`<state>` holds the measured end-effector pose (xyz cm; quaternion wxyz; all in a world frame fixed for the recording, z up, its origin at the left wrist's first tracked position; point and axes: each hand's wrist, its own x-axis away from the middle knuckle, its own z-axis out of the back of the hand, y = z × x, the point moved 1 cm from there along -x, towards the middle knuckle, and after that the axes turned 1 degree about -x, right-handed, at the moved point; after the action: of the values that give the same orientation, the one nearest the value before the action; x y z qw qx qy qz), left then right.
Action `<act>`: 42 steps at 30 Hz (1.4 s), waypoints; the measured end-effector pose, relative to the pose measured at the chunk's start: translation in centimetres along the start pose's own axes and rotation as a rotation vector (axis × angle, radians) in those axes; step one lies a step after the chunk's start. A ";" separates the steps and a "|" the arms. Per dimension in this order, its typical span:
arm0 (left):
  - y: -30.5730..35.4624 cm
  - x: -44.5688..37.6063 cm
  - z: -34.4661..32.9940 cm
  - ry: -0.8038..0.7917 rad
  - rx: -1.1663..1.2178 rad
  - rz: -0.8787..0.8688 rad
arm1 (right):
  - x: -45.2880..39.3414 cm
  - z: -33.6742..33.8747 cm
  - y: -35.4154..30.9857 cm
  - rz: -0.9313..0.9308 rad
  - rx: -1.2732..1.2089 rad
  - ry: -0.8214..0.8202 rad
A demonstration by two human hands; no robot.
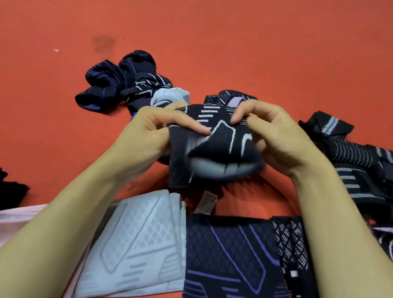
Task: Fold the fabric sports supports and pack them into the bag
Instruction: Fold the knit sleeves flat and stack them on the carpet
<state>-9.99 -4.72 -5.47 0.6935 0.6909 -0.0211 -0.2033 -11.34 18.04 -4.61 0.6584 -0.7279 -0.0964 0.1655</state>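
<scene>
1. Head view: both hands hold a black support (217, 151) in the air over the red surface (204, 27). Left hand (158, 129) pinches its left edge, right hand (265, 137) pinches the top; fingers curled on cloth.
2. Folded grey support (140, 245) and purple-lined support (234, 263) lie flat below. Unfolded pile (122, 84) lies beyond.
3. No bag in view.
4. Handling: looks soft, light, stretchy knit; it sags, so grip hems or corners, not the middle.

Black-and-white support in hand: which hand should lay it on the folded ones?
Probably right: the right hand pinches the black-and-white support's top edge, nearer the folded black-and-purple support.
</scene>
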 end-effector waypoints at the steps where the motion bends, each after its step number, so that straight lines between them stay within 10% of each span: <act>1: 0.2 0.0 0.0 -0.003 -0.002 -0.001 | -0.1 -0.2 0.0 -0.006 0.009 -0.006; 23: 1.2 -0.5 -0.3 0.109 0.168 0.300 | -0.5 0.0 0.9 -0.141 0.185 0.035; 38: -0.8 -0.6 -0.1 0.310 -0.057 0.077 | -0.2 -0.8 0.8 -0.139 0.235 -0.127; 42: -0.1 -0.6 0.0 0.140 0.113 0.219 | -0.8 -0.7 1.0 -0.090 0.174 0.018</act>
<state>-10.53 -4.54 -5.46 0.6712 0.7349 -0.0596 -0.0761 -11.88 17.02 -5.50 0.7266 -0.6645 -0.1082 0.1369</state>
